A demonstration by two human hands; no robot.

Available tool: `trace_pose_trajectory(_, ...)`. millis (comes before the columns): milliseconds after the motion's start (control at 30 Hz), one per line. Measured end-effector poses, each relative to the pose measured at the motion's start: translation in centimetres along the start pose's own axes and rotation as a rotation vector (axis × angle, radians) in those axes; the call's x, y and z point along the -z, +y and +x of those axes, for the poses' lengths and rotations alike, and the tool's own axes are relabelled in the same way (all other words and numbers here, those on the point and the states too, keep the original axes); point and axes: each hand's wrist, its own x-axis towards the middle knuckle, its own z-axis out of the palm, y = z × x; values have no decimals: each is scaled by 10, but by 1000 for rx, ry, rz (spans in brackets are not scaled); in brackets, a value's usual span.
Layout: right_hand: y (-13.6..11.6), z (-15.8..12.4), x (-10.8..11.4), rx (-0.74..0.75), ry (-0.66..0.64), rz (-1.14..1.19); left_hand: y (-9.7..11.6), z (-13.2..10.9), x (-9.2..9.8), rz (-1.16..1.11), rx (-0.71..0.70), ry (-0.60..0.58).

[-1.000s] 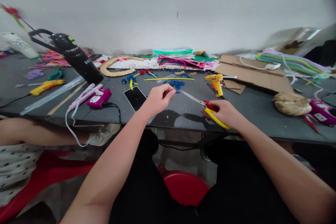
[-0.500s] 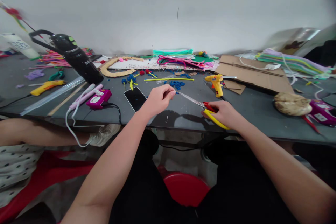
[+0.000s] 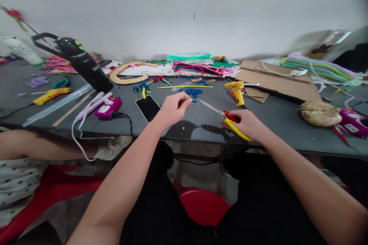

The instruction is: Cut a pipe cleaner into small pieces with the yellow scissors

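Observation:
My left hand (image 3: pixel 173 109) hovers over the dark table (image 3: pixel 201 120), fingers pinched together on something too small to make out. My right hand (image 3: pixel 247 124) grips scissors (image 3: pixel 222 114) with red and yellow handles; their blades point left toward the left fingertips, with a small gap between. A pile of small blue pieces (image 3: pixel 193 92) lies just behind the left hand. A black phone (image 3: pixel 148 107) lies flat to the left of that hand.
A yellow glue gun (image 3: pixel 237 90) stands behind the scissors, with cardboard sheets (image 3: pixel 273 79) to its right. A black bottle (image 3: pixel 82 62), a magenta device (image 3: pixel 108 107) with cables and pipe cleaners (image 3: pixel 198 67) crowd the back. Another person's arm (image 3: pixel 43 144) rests at the left edge.
The scissor tips first closed in on my left fingertips, then drew slightly back to the right. Both hands otherwise stay in place.

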Motion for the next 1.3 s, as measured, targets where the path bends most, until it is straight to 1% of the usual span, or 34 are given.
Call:
trace_pose_trajectory(167, 1, 0, 0, 62, 34, -36, 1, 0, 1, 0, 6, -8)
trace_pose_trajectory(267, 2, 1, -1, 74, 54, -50, 1, 1, 1, 2, 6, -12)
trace_pose_trajectory(533, 2, 1, -2, 117, 63, -82, 3, 0, 1, -2, 10, -19)
trace_pose_trajectory(1067, 4, 1, -4, 126, 105, -103, 1, 0, -1, 20, 22, -17)
trace_pose_trajectory(1300, 4, 0, -3, 125, 70, -76, 2, 0, 0, 32, 12, -22)
